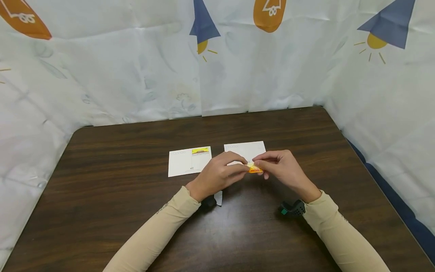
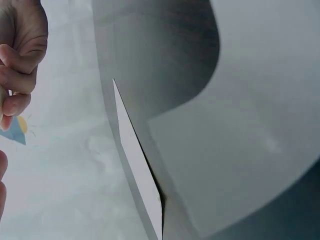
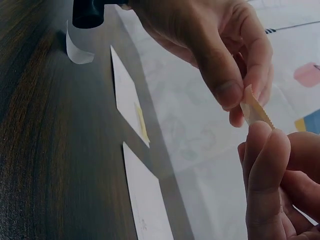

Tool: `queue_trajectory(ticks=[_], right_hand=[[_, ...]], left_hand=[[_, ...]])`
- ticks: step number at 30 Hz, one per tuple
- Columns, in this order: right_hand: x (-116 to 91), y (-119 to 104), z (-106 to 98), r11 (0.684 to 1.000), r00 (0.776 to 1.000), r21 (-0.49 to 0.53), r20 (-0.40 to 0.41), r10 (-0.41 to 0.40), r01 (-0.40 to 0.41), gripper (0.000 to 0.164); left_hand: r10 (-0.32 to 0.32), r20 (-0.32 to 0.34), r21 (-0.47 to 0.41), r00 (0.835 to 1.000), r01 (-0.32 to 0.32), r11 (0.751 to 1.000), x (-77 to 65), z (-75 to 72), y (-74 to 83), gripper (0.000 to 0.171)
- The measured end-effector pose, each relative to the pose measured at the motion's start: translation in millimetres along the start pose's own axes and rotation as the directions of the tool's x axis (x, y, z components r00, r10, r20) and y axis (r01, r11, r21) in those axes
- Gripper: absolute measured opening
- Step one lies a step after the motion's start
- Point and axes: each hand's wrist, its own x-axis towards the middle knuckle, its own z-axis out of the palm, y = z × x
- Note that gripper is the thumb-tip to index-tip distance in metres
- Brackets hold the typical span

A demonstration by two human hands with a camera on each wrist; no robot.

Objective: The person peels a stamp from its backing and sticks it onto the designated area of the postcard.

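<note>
An orange and yellow postage stamp (image 1: 255, 168) with toothed edges is held up between both hands, over the near edge of the right postcard (image 1: 245, 148). My left hand (image 1: 221, 170) pinches one end of it between thumb and fingers. The other end is pinched by my right hand (image 1: 283, 168). In the right wrist view the stamp (image 3: 256, 111) is seen nearly edge-on, slightly bent. To the left lies another postcard (image 1: 181, 162), bearing a yellow stamp (image 1: 200, 150) at its upper right corner.
A small curled piece of white paper (image 3: 80, 54) stands on the brown wood-grain table (image 1: 119, 196), close to my left wrist. Black wrist cameras (image 1: 293, 208) hang beneath the wrists. White printed cloth (image 1: 146, 75) encloses the table's back and sides.
</note>
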Motion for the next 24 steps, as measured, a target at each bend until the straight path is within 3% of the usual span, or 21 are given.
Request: queue_trajectory(ticks=[11, 17, 21, 24], right_hand=[[0.2, -0.4, -1.5, 1.0, 0.999, -0.014, -0.053, -0.009, 0.008, 0.027], [-2.6, -2.2, -4.4, 0.996, 0.989, 0.005, -0.116, -0.091, 0.092, 0.023], [-6.9, -4.9, -5.8, 0.985, 0.975, -0.04, -0.14, -0.174, 0.17, 0.021], [-10.5, -7.3, -6.8, 0.973, 0.964, -0.062, -0.136, -0.227, 0.221, 0.02]], left_hand=[[-0.031, -0.051, -0.047, 0.998, 0.029, 0.998, 1.8, 5.3, 2.0, 0.014], [-0.07, -0.11, -0.085, 0.991, 0.061, 0.995, 4.8, 7.1, 5.8, 0.015], [-0.134, -0.135, -0.16, 0.982, 0.112, 0.981, 6.3, 8.3, 8.5, 0.014], [-0.225, -0.128, -0.257, 0.966, 0.187, 0.948, 7.3, 8.7, 11.3, 0.011]])
